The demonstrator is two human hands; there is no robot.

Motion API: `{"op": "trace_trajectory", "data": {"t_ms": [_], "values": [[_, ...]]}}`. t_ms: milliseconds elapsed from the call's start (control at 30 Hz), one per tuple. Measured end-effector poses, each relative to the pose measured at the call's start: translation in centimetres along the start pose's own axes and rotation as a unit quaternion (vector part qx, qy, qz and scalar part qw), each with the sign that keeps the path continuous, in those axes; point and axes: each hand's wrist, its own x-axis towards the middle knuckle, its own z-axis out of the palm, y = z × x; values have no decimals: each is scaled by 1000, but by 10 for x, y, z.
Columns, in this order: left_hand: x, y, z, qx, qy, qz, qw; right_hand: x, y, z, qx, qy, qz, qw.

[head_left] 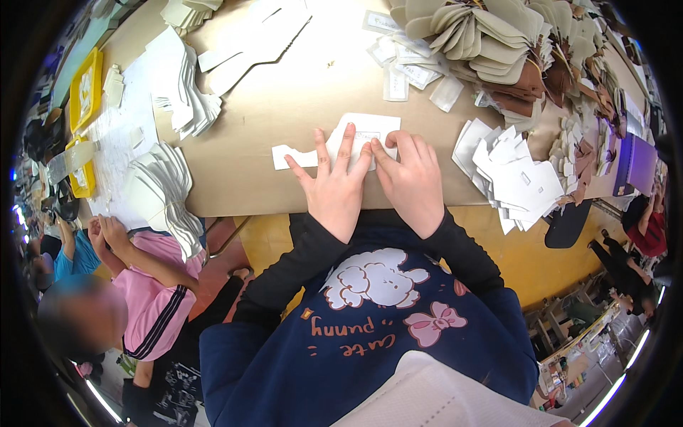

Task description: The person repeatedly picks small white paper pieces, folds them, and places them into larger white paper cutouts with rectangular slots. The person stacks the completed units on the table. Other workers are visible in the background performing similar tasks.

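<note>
A flat white cut piece [384, 123] of irregular outline lies on the table in front of me, a small rectangular label [367, 136] on its upper part. Across it my left hand [336, 186] rests flat with its fingers spread, holding nothing. My right hand [414, 179] is at the piece's right side. Its thumb tip touches down by the label's edge and the other fingers are bent in close to it. Whether anything sits between those fingertips is hidden.
White pieces are stacked at right [523, 174] and in bundles at left [165, 188]. Small clear packets [396, 82] lie beyond my hands, near a big heap of beige and brown pieces [491, 43]. Yellow trays [85, 89] stand far left. A person in pink [160, 299] sits at my left.
</note>
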Motion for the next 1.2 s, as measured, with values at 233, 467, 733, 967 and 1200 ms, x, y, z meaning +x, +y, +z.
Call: {"op": "trace_trajectory", "data": {"t_ms": [233, 467, 733, 967, 1200], "values": [[10, -18, 2, -399, 79, -85, 909, -13, 19, -5, 287, 54, 178, 940], [20, -23, 2, -341, 123, -20, 932, -20, 4, 5, 270, 139, 171, 937], [2, -23, -11, -536, 12, -34, 843, -42, 8, -27, 451, 37, 171, 875], [14, 14, -56, -544, -38, -37, 837, -61, 15, -60, 441, 78, 212, 869], [76, -54, -49, -398, 204, 32, 894, -116, 87, -136, 427, 324, 338, 773]]}}
